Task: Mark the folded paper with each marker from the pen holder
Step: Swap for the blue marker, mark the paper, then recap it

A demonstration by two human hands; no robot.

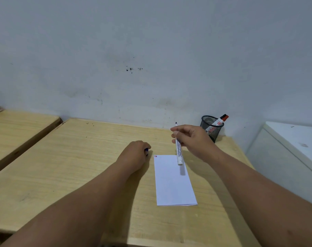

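Single head view — looks forward and down over table (80, 157), wall close behind — wide-angle.

A plain study or home-office corner: a light wooden desk (80, 166) pushed against a scuffed, pale painted wall (151, 50) (dark specks mark it), a black mesh pen holder (212, 128) at the back, a white cabinet (285, 154) beside the desk.
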